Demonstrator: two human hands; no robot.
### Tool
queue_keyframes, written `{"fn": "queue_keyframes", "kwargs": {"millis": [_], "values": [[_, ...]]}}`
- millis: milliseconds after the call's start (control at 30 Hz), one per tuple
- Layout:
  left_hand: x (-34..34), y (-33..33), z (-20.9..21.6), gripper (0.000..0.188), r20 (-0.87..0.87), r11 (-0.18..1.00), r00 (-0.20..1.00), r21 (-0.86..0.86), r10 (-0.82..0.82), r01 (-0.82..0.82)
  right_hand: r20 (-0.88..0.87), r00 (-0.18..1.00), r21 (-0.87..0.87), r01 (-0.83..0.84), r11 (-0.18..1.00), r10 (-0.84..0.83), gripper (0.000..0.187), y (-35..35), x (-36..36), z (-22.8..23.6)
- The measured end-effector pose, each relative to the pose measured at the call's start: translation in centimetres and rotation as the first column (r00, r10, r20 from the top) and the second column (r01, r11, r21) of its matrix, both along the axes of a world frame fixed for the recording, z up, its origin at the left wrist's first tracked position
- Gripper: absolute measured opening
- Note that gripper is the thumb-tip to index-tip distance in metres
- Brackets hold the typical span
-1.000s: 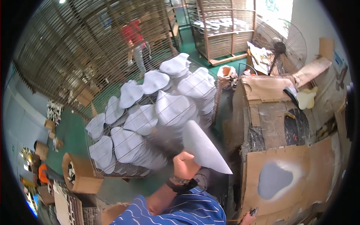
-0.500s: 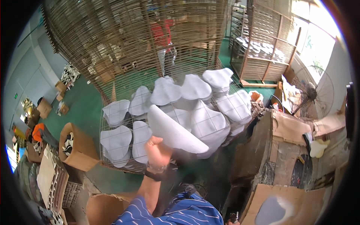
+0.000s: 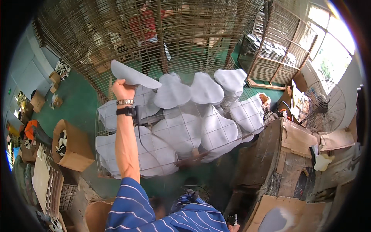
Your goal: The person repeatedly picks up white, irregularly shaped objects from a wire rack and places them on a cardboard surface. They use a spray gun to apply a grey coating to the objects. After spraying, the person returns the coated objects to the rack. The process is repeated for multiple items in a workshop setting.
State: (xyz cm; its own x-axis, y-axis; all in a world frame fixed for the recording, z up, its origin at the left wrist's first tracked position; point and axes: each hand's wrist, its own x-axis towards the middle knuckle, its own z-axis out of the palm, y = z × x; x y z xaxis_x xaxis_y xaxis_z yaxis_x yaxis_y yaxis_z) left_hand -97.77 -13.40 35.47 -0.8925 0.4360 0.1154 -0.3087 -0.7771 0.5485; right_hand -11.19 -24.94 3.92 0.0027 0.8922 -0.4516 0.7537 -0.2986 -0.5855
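Note:
My left hand point(image 3: 123, 89) is closed on the edge of a pale grey sheet piece point(image 3: 133, 75) with a rounded outline. It holds the piece raised over the far left of a wire-grid rack point(image 3: 162, 136). Stacks of similar smooth pale grey pieces point(image 3: 181, 129) lie across the rack, some seen through the grid wires. My forearm reaches over the near-left stacks. At the lower edge my right hand point(image 3: 234, 228) shows only in part, low by my body. Next to its fingers is a small dark and silver object point(image 3: 232, 219), whose kind I cannot make out.
Tall slatted racks point(image 3: 185, 29) stand beyond, with a person in red point(image 3: 143, 25) behind them. At left is an open cardboard box point(image 3: 79, 154). A cardboard-covered bench point(image 3: 295, 154) and a floor fan point(image 3: 322, 104) are at right.
My left hand has carried the grey piece away from me and leftward, from the middle of the rack to its far left. The person in red has shifted left.

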Motion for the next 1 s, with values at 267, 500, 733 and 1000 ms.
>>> {"fn": "queue_keyframes", "kwargs": {"millis": [267, 500, 733, 1000], "values": [[-8.3, -3.1, -18.6, 0.013, 0.549, 0.962, 0.793, -0.212, 0.264, -0.173, 0.051, 0.998, -0.196, 0.033, 0.980, -0.024, 0.063, -0.8, -0.9, -1.9], [-4.1, -1.1, -25.3, 0.035, 0.554, 0.986, 0.816, -0.111, 0.165, -0.125, 0.116, 0.993, -0.253, 0.045, 0.966, -0.016, 0.067, -0.2, -2.0, -2.6], [-10.1, -4.6, -28.3, 0.046, 0.043, 0.673, 0.907, -0.685, 0.420, -0.279, 0.030, 0.987, -0.215, -0.150, 0.965, 0.160, 0.065, 6.0, -7.6, -0.7], [-9.5, -0.8, -23.4, 0.048, -0.114, 0.660, 0.756, -0.416, 0.644, -0.625, 0.059, 0.984, -0.171, -0.158, 0.973, 0.170, 0.062, 8.2, -8.1, 0.0]]}}
